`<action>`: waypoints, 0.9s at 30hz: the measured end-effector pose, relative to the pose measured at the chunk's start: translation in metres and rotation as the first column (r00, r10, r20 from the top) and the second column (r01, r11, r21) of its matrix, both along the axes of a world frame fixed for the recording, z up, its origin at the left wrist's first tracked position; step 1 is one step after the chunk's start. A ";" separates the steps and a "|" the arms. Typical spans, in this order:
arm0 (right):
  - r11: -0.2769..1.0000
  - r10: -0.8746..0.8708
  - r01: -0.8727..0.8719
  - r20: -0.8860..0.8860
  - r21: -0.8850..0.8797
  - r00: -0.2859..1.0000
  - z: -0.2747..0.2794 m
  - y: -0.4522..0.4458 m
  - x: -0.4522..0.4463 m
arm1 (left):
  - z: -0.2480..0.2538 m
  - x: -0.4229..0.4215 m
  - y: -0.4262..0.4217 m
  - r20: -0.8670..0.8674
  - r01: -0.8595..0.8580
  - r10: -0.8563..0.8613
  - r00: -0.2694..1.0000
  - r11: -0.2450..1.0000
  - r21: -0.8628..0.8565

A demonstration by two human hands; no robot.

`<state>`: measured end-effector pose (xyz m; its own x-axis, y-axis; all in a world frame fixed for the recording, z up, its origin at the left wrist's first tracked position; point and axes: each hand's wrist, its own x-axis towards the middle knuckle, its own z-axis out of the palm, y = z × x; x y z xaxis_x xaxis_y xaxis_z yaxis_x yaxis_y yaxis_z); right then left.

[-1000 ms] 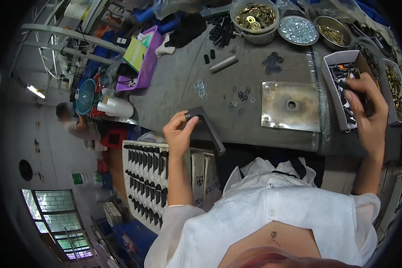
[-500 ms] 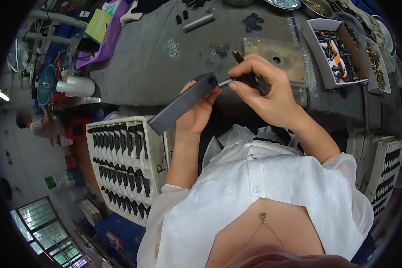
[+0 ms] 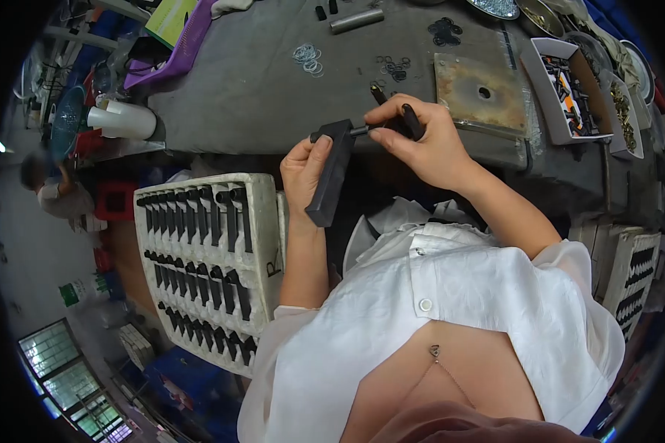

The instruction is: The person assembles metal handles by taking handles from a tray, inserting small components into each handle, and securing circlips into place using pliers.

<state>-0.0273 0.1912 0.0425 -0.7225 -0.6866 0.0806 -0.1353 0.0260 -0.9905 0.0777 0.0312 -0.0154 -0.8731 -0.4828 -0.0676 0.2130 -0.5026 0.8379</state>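
Note:
A long dark grey rectangular handle piece [image 3: 331, 177] is gripped near its upper end by my left hand [image 3: 303, 168], over the front edge of the bench. My right hand [image 3: 428, 144] pinches a small part with a metal shaft [image 3: 359, 131], whose tip meets the upper end of the handle piece. A dark tool with yellow marks [image 3: 411, 122] also rests among my right fingers. Where shaft and handle piece meet, I cannot tell how deep the tip sits.
On the bench [image 3: 244, 96] lie clear rings [image 3: 308, 59], dark rings [image 3: 445, 32], a metal tube [image 3: 357, 21] and a stained metal plate [image 3: 480, 96]. A box of black parts [image 3: 569, 92] is at the right. A foam tray [image 3: 199, 258] stands left; a co-worker [image 3: 63, 193] is beyond.
My right hand has come from the parts box to the handle piece, bringing a small shafted part. The handle piece has turned more upright in my left hand.

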 end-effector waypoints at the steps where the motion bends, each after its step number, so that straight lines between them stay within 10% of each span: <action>1: 1.000 -0.007 0.006 -0.025 -0.020 1.000 -0.005 -0.002 0.000 | -0.003 0.000 -0.003 -0.010 -0.025 0.024 1.000 0.999 -0.038; 6: 0.991 -0.103 0.081 -0.212 -0.109 0.972 -0.014 -0.005 0.006 | -0.003 0.002 -0.006 0.021 -0.013 0.016 1.000 0.994 -0.112; 11: 0.978 -0.158 0.087 -0.403 -0.191 0.901 0.005 0.006 0.010 | -0.017 0.004 -0.008 -0.324 0.165 -0.075 0.943 0.952 0.259; 27: 0.973 -0.078 -0.001 -0.333 -0.230 0.940 0.009 -0.002 0.021 | -0.006 0.004 0.004 -0.305 0.170 -0.042 0.952 0.897 0.409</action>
